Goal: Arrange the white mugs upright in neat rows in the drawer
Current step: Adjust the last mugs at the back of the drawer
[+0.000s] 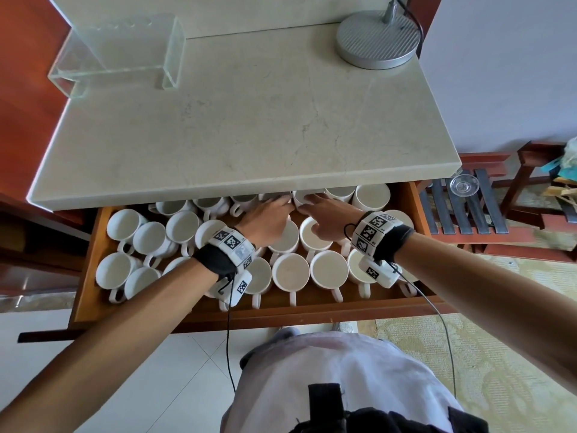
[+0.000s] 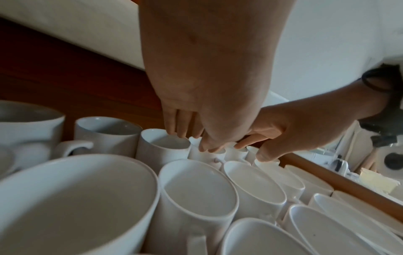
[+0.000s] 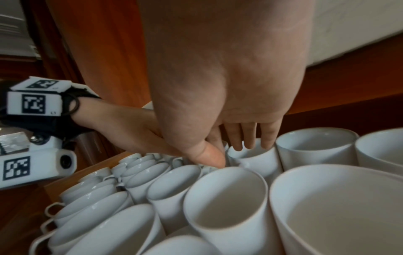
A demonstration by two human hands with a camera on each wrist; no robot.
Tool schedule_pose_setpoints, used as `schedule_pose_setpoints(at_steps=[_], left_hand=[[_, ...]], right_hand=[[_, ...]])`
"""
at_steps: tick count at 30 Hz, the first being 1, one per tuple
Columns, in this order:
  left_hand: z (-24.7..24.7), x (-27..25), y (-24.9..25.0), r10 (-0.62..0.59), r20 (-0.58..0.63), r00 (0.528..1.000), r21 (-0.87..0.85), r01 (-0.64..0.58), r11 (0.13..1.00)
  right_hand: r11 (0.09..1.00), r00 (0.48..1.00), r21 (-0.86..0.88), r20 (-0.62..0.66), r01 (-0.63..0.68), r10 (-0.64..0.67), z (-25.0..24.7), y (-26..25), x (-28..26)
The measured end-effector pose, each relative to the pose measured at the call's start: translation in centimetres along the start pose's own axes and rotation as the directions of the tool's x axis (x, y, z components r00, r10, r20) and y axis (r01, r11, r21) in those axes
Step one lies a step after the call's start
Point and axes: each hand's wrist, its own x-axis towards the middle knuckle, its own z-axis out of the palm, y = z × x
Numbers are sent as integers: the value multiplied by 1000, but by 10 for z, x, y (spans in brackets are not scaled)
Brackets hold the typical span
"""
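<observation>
Under countertop point(image 1: 237, 120) | both hands' fingers clamp back-row mug point(image 1: 307, 198) | lamp base point(image 1: 377, 39) above.

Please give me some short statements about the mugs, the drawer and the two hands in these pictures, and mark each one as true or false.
1. The drawer is pulled open below the stone countertop. True.
2. All visible mugs lie on their sides. False: they stand upright, mouths up.
3. Both hands reach to the back row of mugs. True: the left hand and the right hand meet there.
4. The right hand lifts a mug high above the drawer. False: it is down among the mugs.
5. A round metal lamp base stands inside the drawer. False: it stands on the countertop.
</observation>
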Motion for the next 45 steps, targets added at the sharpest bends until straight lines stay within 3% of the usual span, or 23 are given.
schedule_pose_setpoints(at_steps=[6, 13, 20, 23, 28, 35, 45], left_hand=[[-14, -34, -28, -68, 15, 998, -51, 68, 996], [-13, -39, -39, -120, 46, 992, -8, 121, 993], [0, -26, -44, -91, 127, 988, -14, 94, 995], [4, -22, -47, -73, 135, 988, 31, 69, 997], [6, -18, -55, -115, 176, 978, -108, 136, 985], [7, -16, -61, -119, 211, 970, -150, 152, 977], [0, -21, -59, -106, 125, 987, -263, 135, 955]], right_hand=[[996, 995, -38, 51, 85, -83, 4, -17, 11], [989, 997, -140, -39, 54, -60, 11, -27, 25], [999, 996, 40, 82, 33, -36, 4, -35, 34], [996, 997, 84, 78, 13, -20, 5, -40, 36], [993, 998, 121, 65, 1, -9, 11, -43, 37], [983, 997, 181, 65, 29, -41, 10, -47, 34], [978, 999, 208, 50, 3, -14, 5, -41, 40]])
